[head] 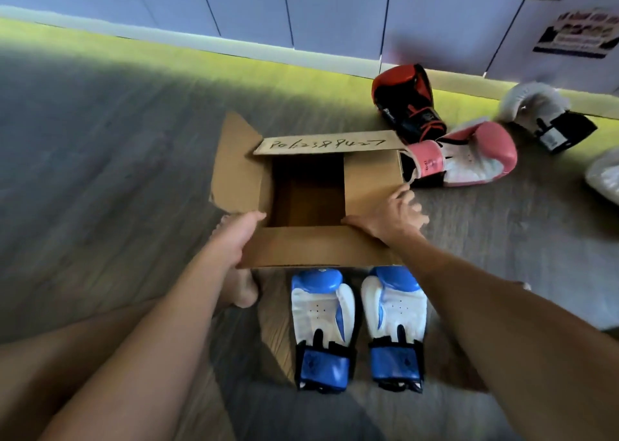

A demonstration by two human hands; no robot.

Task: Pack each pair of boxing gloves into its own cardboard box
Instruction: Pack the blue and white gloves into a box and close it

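Note:
An open, empty cardboard box (301,249) stands on the floor in front of me, flaps spread, with handwriting on the far flap. My left hand (234,239) grips the near-left corner, thumb on top of the near flap. My right hand (388,217) presses the right flap down, fingers spread. Two blue-and-white boxing gloves (323,326) (395,323) lie side by side, palms up, just in front of the box between my arms.
Right of the box lie a pink-and-white glove (469,155), a red-and-black glove (408,102) behind it, a white glove with a black cuff (542,112) and another white object (606,175) at the edge. A white cabinet wall (335,15) runs along the back. My bare foot (241,286) sits under the left arm.

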